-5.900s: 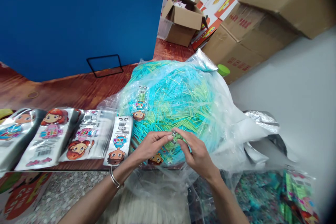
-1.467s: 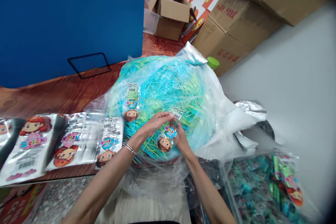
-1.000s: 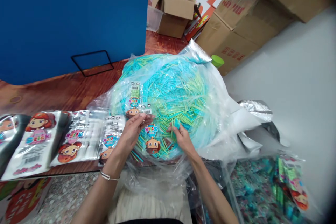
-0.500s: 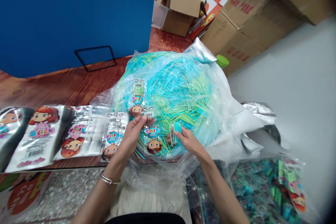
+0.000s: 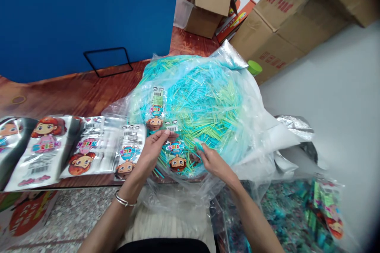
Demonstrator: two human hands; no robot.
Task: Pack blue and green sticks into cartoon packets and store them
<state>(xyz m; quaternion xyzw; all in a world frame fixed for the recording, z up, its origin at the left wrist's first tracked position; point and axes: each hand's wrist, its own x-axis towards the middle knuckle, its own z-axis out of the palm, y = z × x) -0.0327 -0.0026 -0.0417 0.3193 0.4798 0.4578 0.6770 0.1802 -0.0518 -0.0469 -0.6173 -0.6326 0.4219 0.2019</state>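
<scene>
My left hand pinches the top edge of a small clear printed pouch with a cartoon figure on it. In my right hand, held just right of the pouch, a small bundle of blue sticks is gripped between thumb and fingers; its tips look pale and blurred. Both hands are over a large heap of thin blue and green sticks lying in an opened clear plastic bag. Another pouch, with green sticks inside, rests on the heap beyond my left hand.
Stacks of printed pouches line the table's front edge at left. A blue panel with a black wire stand rises behind. Cardboard boxes are piled at back right. Filled packs lie low at right.
My right hand has tipped the bundle of sticks over, from upright to slanting toward the upper left. The left hand still pinches the pouch. The whole view has shifted slightly.
</scene>
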